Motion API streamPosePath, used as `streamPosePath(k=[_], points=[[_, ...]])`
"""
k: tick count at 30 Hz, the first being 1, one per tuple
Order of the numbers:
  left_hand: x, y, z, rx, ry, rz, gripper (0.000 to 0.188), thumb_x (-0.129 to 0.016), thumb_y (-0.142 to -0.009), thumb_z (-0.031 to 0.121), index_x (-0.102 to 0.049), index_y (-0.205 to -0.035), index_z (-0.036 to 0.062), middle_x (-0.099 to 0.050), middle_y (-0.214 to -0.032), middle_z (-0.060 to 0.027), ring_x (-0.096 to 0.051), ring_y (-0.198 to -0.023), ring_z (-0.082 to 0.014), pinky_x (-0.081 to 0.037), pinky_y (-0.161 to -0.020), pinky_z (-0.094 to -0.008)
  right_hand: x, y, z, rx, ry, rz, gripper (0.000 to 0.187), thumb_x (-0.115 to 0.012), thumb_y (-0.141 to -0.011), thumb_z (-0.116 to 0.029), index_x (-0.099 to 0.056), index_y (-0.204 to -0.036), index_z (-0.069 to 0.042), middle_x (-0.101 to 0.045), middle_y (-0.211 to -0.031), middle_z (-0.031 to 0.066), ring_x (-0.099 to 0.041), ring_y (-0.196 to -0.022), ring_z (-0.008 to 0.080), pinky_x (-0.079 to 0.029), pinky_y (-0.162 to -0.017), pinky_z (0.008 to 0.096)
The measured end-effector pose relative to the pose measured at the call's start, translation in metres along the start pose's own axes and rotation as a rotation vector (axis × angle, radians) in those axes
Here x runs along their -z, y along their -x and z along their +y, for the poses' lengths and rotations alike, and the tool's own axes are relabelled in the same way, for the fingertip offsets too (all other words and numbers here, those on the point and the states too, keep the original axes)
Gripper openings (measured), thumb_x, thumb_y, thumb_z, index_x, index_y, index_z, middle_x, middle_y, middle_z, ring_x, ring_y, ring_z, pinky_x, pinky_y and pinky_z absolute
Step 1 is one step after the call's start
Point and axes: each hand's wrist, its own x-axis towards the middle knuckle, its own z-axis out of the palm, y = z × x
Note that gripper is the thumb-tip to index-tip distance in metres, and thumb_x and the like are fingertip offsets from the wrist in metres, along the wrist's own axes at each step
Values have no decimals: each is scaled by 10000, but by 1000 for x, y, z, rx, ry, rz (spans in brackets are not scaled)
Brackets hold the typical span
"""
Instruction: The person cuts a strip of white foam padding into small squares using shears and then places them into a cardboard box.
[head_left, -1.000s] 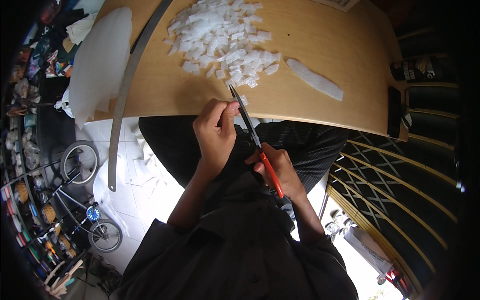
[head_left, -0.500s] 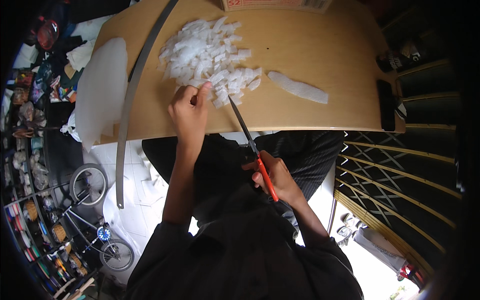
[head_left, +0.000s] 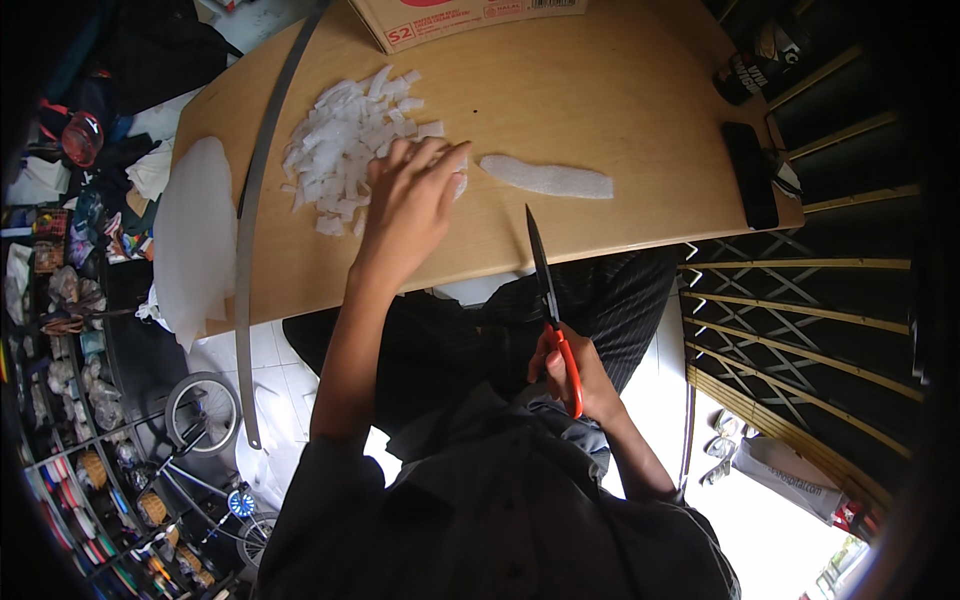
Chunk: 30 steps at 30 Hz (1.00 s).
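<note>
My right hand (head_left: pixel 582 375) grips orange-handled scissors (head_left: pixel 543 270), their dark blades together and pointing up past the table's near edge. Over the right side of a heap of small white foam pieces (head_left: pixel 335 140) is my left hand (head_left: pixel 408 205), palm down with fingers stretched out and somewhat apart; it covers some of the pieces. Just right of its fingertips, a strip of white foam (head_left: pixel 550 178) lies flat on the wooden table (head_left: pixel 620 110).
A larger white foam sheet (head_left: pixel 190 240) overhangs the table's left end. Beside it a long metal ruler (head_left: pixel 262 160) sticks out past the near edge. A cardboard box (head_left: pixel 460 22) stands at the back. On the right are a black phone (head_left: pixel 748 175) and a dark container (head_left: pixel 740 80).
My left hand has gone from a pinch at the heap's near edge to stretched fingers farther right. The scissors and my right hand have moved back, away from the heap. The whole view has shifted.
</note>
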Motion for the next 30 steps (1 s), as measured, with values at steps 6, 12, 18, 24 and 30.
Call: streamPosePath(k=[6,12,18,24,30], points=[[-29,-17,1,-64,-73,-87,269,-651,-845,109,-640,-1112,79,-627,-1083,-36,-505,-1075,-252,-340,-907,-418,4,8,5,1,46,38,727,-489,-835,-724,-517,-843,3,-538,-604,48,-507,-472,112,-396,-460,247],[-34,-17,2,97,358,45,204,-696,-822,71,-671,-1025,76,-603,-719,-26,-535,-711,-165,-400,-643,-306,4,9,13,10,92,48,720,-559,-815,-711,-532,-842,8,-535,-621,90,-555,-552,213,-448,-550,342],[-24,6,28,511,791,-7,106,-701,-840,118,-724,-898,33,-631,-652,-3,-366,-550,-49,-340,-522,-229,1,2,14,28,196,30,883,-541,-708,-824,-498,-940,26,-546,-678,93,-587,-630,224,-467,-606,342],[-31,30,35,497,932,48,82,-726,-827,68,-700,-877,8,-652,-686,6,-370,-532,-17,-319,-496,-207,2,-5,3,44,156,-75,859,-524,-758,-796,-493,-968,36,-547,-673,107,-592,-636,257,-473,-630,368],[-24,45,37,557,897,5,95,-732,-825,50,-647,-844,12,-648,-721,10,-365,-544,-8,-306,-492,-202,-6,-11,6,41,77,-75,798,-493,-815,-753,-511,-952,33,-561,-671,110,-591,-613,236,-470,-594,369]])
